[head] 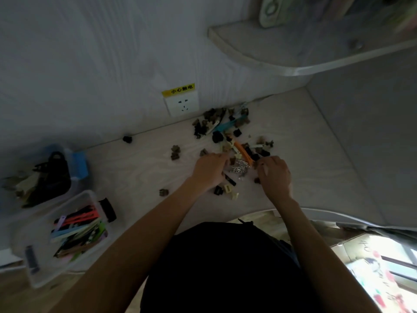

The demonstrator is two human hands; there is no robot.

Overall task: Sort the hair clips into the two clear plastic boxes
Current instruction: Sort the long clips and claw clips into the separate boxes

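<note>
- On the pale tabletop (140,168), toward the wall: a loose pile of hair clips (228,129), mostly brown, black and cream, with one long blue clip (225,126) and one long orange clip (243,152) among them; a small cluster of silver clips (240,169) lies between the two hands.
- Left hand (208,169): fingers curled down at the near edge of the pile; grip seems closed on a small clip, though blur and dim light leave this uncertain.
- Right hand (274,175): knuckles up, fingers bent at the pile's right side; whether its grip holds anything cannot be told.
- Stray clips: a black one (127,139) by the wall; brown ones (175,152) left of the pile; one brown (163,192) nearer the person.
- Far left, rear: clear box (77,184) with blue latch, holding dark and beige claw clips (50,177).
- Far left, front: second clear box (40,281) with black latch, holding long flat clips (79,231) in pink, blue, green and black.
- Wall: white socket (182,106) under a yellow label (178,89); corner shelf (282,50) above right.
</note>
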